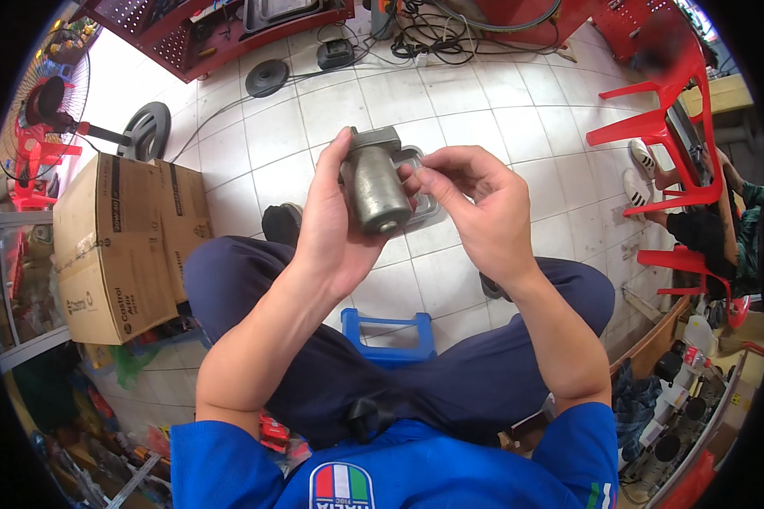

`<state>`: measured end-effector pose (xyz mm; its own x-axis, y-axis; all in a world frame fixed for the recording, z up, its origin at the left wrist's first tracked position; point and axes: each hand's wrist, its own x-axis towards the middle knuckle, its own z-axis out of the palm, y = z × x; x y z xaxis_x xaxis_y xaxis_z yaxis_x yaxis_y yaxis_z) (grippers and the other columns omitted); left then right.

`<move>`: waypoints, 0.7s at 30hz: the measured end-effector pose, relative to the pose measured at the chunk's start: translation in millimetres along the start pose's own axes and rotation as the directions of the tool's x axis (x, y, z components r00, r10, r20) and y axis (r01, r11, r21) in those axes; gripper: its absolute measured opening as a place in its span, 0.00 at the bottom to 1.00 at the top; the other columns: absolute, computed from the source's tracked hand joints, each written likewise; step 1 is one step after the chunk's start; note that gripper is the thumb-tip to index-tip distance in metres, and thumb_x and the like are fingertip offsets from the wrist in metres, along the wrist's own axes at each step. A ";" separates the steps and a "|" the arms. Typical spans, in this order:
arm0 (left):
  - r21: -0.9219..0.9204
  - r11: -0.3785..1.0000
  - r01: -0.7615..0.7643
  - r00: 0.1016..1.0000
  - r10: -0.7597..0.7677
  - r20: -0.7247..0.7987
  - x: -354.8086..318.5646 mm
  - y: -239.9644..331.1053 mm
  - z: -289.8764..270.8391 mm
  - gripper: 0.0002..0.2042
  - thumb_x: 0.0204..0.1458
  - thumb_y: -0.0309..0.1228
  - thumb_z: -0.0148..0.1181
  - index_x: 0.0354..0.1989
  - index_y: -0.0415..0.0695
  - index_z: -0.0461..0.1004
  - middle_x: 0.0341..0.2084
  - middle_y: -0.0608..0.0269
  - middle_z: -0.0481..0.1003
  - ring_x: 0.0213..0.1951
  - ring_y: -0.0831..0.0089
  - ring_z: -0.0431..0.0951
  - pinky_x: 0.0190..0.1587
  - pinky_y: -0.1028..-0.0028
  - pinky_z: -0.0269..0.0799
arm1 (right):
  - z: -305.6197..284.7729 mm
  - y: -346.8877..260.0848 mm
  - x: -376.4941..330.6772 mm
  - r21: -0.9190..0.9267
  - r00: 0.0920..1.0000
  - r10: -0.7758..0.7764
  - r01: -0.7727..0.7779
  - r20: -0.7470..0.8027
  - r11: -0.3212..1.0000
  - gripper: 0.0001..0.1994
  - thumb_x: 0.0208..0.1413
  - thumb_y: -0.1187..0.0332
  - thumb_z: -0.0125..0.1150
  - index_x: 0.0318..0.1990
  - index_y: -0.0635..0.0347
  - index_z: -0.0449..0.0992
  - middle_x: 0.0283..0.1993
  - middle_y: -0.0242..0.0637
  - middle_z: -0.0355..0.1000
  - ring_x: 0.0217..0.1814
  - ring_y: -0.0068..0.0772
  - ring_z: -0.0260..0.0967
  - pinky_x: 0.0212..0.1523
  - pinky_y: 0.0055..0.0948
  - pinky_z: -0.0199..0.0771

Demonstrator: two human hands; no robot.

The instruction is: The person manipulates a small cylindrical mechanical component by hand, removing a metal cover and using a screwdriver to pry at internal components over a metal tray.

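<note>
My left hand [329, 199] is closed around a worn grey metal cylinder with a squared cap, which looks like a small electric motor [377, 182]. Its capped end points away from me, and a small round boss shows at the near end. My right hand [482, 204] is beside the motor's right side, thumb and forefinger pinched together. Whatever lies between those fingertips is too small to make out. Below and behind the motor, a clear plastic tray [424, 212] is partly hidden by the motor and my fingers.
A blue plastic stool [388, 355] is between my legs on the tiled floor. Cardboard boxes [110, 254] and a fan [51, 97] stand left. Cables [433, 42] and a black disc [267, 78] lie ahead. Red chairs [654, 119] and a seated person [721, 220] are at right.
</note>
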<state>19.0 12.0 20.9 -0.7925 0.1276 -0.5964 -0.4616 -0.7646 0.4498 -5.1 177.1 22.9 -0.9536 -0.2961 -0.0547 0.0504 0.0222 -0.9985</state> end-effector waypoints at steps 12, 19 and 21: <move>-0.183 0.978 0.099 0.990 -0.078 0.117 -5.0 -1.7 -9.2 0.33 0.63 0.63 0.36 0.57 0.45 0.65 0.48 0.54 0.77 0.38 0.67 0.80 0.33 0.73 0.74 | -2.2 -5.5 -11.3 -0.232 0.972 -0.235 0.223 -0.024 0.947 0.06 0.61 0.76 0.62 0.44 0.67 0.78 0.42 0.38 0.80 0.45 0.25 0.79 0.43 0.25 0.85; -0.095 0.992 0.078 0.996 -0.073 0.054 -6.2 -4.8 -0.1 0.30 0.62 0.62 0.40 0.52 0.46 0.70 0.38 0.61 0.76 0.34 0.69 0.77 0.30 0.73 0.70 | 2.8 -7.6 -6.5 -0.122 0.989 -0.140 0.134 -0.042 0.983 0.05 0.58 0.78 0.64 0.41 0.66 0.81 0.40 0.36 0.79 0.44 0.24 0.77 0.41 0.24 0.84; -0.084 0.994 0.063 0.997 -0.059 0.046 -5.5 -5.5 0.2 0.30 0.62 0.62 0.41 0.51 0.47 0.70 0.37 0.63 0.76 0.33 0.70 0.77 0.30 0.73 0.69 | 5.7 -7.2 -2.0 -0.160 0.980 -0.193 0.183 -0.051 0.970 0.05 0.57 0.77 0.66 0.40 0.66 0.81 0.38 0.37 0.79 0.41 0.24 0.77 0.40 0.24 0.81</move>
<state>25.7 15.6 21.9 -0.7815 0.2014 -0.5905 -0.4750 -0.8056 0.3540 -1.8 172.2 30.2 -0.9591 -0.2461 0.1399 -0.1733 0.1197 -0.9776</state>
